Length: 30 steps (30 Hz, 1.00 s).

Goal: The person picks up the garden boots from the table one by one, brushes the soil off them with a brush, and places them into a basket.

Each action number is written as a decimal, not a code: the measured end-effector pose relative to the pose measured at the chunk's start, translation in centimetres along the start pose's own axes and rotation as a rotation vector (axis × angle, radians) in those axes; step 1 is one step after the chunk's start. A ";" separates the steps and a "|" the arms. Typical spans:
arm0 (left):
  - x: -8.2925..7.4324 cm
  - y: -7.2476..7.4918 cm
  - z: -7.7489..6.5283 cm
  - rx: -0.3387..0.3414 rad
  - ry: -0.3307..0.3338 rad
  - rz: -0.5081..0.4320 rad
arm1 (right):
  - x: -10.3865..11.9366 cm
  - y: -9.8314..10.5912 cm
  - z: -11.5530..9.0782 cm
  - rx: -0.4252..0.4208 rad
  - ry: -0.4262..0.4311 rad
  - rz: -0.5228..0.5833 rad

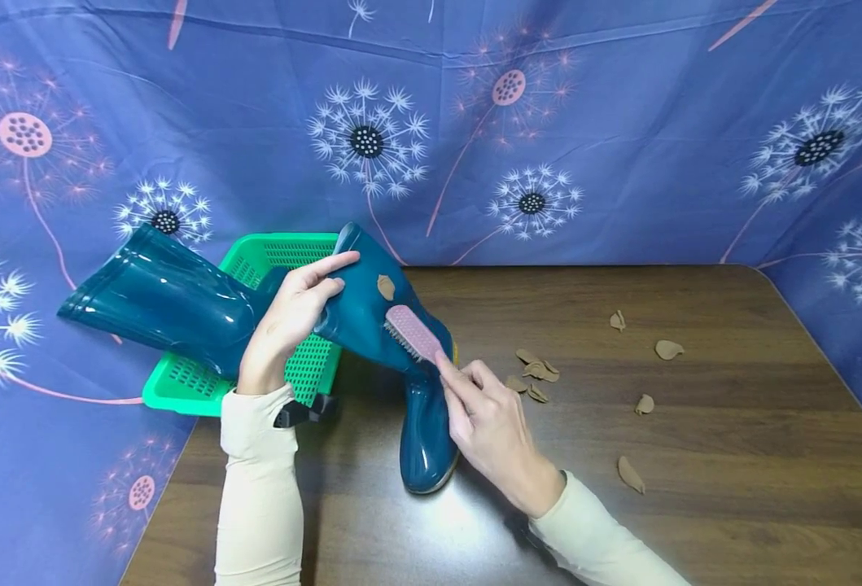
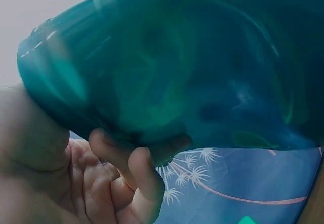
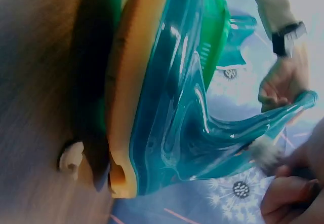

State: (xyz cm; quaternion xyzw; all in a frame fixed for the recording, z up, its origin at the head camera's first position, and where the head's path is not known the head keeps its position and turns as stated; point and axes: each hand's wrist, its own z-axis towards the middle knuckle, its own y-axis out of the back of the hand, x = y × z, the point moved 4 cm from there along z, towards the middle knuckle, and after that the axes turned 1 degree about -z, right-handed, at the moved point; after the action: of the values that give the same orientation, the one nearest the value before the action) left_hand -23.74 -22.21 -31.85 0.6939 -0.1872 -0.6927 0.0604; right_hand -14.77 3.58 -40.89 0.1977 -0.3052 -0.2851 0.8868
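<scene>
A teal rubber boot point(image 1: 425, 431) is tilted over the table, toe toward me and shaft leaning up to the left. My left hand point(image 1: 287, 317) grips the shaft near its top opening; the left wrist view shows curled fingers point(image 2: 144, 176) at its edge. My right hand point(image 1: 492, 427) holds a pink-backed scrub brush point(image 1: 413, 332), its bristles against the shaft just above the ankle. One brown flake point(image 1: 386, 287), like dried mud, sticks to the shaft above the brush. In the right wrist view the boot's yellowish sole point(image 3: 136, 92) faces the camera.
Left of the boot, a green plastic basket point(image 1: 313, 370) holds a second teal boot point(image 1: 174, 297), its shaft jutting out over the rim. Several brown flakes point(image 1: 540, 370) lie on the wooden table point(image 1: 731, 456) to the right. Patterned blue cloth point(image 1: 621, 122) hangs behind.
</scene>
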 end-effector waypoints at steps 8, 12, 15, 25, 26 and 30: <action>0.0 0.2 0.1 0.001 -0.013 0.010 | 0.0 0.2 0.4 0.015 -0.016 -0.030; 0.1 0.4 0.1 -0.005 -0.008 0.007 | -0.2 0.0 0.4 0.037 -0.035 -0.054; 0.2 0.5 0.0 -0.005 -0.002 0.012 | -0.2 0.0 0.4 0.037 -0.045 -0.037; 0.2 0.5 -0.1 0.004 -0.010 0.018 | -0.3 0.1 0.1 0.031 -0.009 -0.039; 0.2 0.5 -0.2 0.002 -0.010 0.018 | -0.2 0.1 0.1 0.042 -0.001 -0.029; 0.2 0.5 -0.2 0.000 -0.004 0.019 | -0.3 0.0 0.2 0.063 -0.023 -0.086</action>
State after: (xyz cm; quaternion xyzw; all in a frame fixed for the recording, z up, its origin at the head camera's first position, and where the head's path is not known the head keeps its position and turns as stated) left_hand -23.69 -22.82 -31.88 0.6906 -0.1940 -0.6936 0.0664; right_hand -15.10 3.79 -40.85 0.2350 -0.3156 -0.3155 0.8635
